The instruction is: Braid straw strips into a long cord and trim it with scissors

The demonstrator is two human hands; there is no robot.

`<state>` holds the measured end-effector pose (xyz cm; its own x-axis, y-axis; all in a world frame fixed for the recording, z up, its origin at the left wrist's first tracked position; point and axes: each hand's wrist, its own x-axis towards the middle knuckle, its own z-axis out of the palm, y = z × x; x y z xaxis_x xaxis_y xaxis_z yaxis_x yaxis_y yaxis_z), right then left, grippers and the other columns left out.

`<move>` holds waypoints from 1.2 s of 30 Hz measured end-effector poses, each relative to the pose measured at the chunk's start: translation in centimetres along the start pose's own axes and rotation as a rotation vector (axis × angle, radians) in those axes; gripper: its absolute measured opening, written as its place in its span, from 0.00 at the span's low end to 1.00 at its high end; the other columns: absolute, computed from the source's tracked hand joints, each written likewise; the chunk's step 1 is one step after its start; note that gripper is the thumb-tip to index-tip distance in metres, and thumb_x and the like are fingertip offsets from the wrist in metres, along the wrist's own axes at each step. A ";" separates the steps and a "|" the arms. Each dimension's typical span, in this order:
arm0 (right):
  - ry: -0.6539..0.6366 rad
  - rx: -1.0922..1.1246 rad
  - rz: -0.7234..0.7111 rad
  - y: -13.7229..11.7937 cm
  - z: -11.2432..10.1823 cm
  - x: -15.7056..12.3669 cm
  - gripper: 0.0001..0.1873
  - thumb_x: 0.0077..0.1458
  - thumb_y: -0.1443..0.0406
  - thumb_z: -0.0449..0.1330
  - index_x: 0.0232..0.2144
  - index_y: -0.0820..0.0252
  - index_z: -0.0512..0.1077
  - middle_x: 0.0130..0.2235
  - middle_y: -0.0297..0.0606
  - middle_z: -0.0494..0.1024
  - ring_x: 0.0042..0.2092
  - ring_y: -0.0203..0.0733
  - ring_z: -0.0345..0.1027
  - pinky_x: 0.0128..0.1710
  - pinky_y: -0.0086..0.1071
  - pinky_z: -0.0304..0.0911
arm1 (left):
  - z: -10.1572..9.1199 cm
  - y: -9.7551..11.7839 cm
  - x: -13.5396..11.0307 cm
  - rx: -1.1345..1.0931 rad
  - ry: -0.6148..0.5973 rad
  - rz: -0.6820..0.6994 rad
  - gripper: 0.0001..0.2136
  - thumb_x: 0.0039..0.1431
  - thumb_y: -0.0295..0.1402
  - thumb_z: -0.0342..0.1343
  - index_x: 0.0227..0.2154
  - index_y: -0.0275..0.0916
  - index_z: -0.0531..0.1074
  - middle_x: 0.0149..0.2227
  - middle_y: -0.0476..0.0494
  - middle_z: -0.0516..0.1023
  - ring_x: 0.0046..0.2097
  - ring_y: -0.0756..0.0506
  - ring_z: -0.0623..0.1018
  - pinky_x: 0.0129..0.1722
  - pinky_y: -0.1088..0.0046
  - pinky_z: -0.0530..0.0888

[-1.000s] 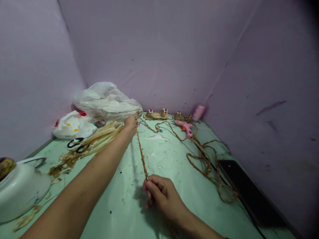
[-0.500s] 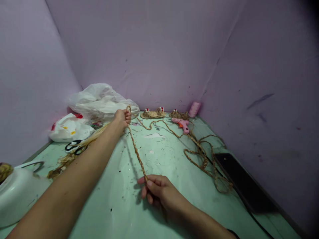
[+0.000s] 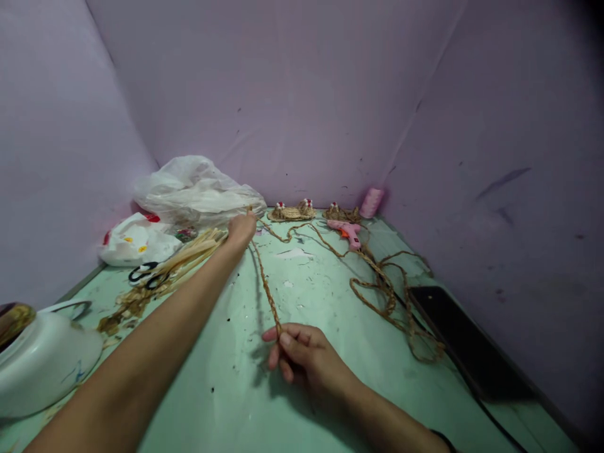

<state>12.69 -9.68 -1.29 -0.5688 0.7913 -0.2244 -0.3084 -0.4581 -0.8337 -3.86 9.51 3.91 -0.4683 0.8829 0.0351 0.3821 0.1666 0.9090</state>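
A braided straw rope [image 3: 265, 284] runs taut between my two hands over the pale green table [image 3: 330, 377]. My left hand [image 3: 242, 228] is stretched far out and closed on the rope near the plastic bags. My right hand [image 3: 302, 353] sits near me and pinches the rope's near end between thumb and fingers. The rest of the rope loops loosely across the table to the right [image 3: 391, 302].
White plastic bags [image 3: 198, 192] lie at the back left, with straw strips [image 3: 189, 255] and black scissors [image 3: 144, 274] beside them. A white bowl [image 3: 44, 358] stands near left. Small woven straw pieces [image 3: 292, 212], a pink glue gun [image 3: 346, 231], a pink spool [image 3: 371, 201] and a dark slab [image 3: 465, 343] lie at right.
My left hand dipped slightly and shifted right along the rope. My right hand stayed in place, still pinching the near end. The view shifted a little.
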 end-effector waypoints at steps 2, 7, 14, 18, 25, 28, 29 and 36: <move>0.007 0.150 0.040 -0.2 -0.2 0.1 0.18 0.45 0.58 0.58 0.32 0.70 0.70 0.24 0.39 0.73 0.18 0.27 0.56 0.17 0.24 0.42 | -1.6 0.2 -2.4 0.072 0.099 0.111 0.10 0.51 0.35 0.47 0.32 0.36 0.69 0.38 0.39 0.72 0.44 0.43 0.68 0.39 0.70 0.64; -0.020 0.274 0.103 -0.8 -0.1 0.0 0.14 0.41 0.69 0.58 0.35 0.71 0.71 0.27 0.43 0.75 0.23 0.30 0.63 0.22 0.24 0.50 | -4.9 -1.1 -10.7 0.389 -0.334 0.078 0.23 0.51 0.48 0.42 0.14 0.35 0.68 0.14 0.46 0.65 0.19 0.50 0.64 0.22 0.73 0.60; -0.082 0.209 0.118 -0.5 0.1 -0.3 0.14 0.46 0.65 0.59 0.36 0.69 0.72 0.28 0.41 0.75 0.26 0.32 0.66 0.29 0.27 0.57 | -4.2 -4.3 -15.8 -0.268 -0.682 -0.396 0.13 0.41 0.42 0.56 0.19 0.35 0.66 0.09 0.57 0.54 0.14 0.57 0.51 0.15 0.79 0.44; 0.019 0.184 0.071 -0.4 -0.1 -0.3 0.14 0.45 0.61 0.62 0.32 0.68 0.72 0.27 0.40 0.74 0.27 0.35 0.68 0.33 0.33 0.61 | -3.9 -4.5 -16.3 -0.381 -0.637 -0.376 0.13 0.38 0.40 0.60 0.18 0.34 0.65 0.13 0.54 0.62 0.15 0.58 0.54 0.14 0.81 0.45; 0.167 0.144 0.020 -0.7 -0.2 -0.1 0.13 0.36 0.64 0.67 0.27 0.66 0.72 0.22 0.33 0.71 0.23 0.31 0.64 0.29 0.30 0.62 | -3.7 -4.2 -16.7 -0.329 -0.601 -0.279 0.16 0.40 0.44 0.58 0.16 0.32 0.68 0.13 0.52 0.63 0.14 0.58 0.54 0.14 0.80 0.47; 0.210 0.144 0.025 -0.9 -0.2 0.0 0.14 0.35 0.65 0.67 0.28 0.66 0.72 0.21 0.31 0.70 0.21 0.29 0.62 0.26 0.28 0.62 | -4.2 -4.2 -15.6 -0.281 -0.483 -0.223 0.19 0.45 0.48 0.53 0.18 0.32 0.69 0.11 0.53 0.59 0.13 0.58 0.53 0.14 0.80 0.46; 0.212 0.145 0.022 -1.0 -0.2 0.0 0.15 0.35 0.66 0.67 0.29 0.65 0.72 0.21 0.31 0.69 0.21 0.28 0.62 0.26 0.27 0.62 | -4.5 -4.3 -15.2 -0.286 -0.438 -0.213 0.19 0.46 0.47 0.53 0.18 0.32 0.69 0.11 0.53 0.59 0.13 0.58 0.53 0.14 0.80 0.47; 0.191 0.112 0.022 -0.8 -0.4 0.1 0.15 0.36 0.66 0.66 0.31 0.65 0.72 0.23 0.33 0.71 0.22 0.29 0.62 0.22 0.24 0.60 | -4.7 -4.7 -14.9 -0.304 -0.559 -0.308 0.17 0.45 0.45 0.54 0.19 0.33 0.68 0.12 0.54 0.60 0.13 0.58 0.52 0.13 0.79 0.44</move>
<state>13.20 -9.07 -0.84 -0.4247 0.8379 -0.3427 -0.3861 -0.5101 -0.7686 -2.47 -6.47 1.09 -0.0088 0.9222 -0.3866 0.0202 0.3867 0.9220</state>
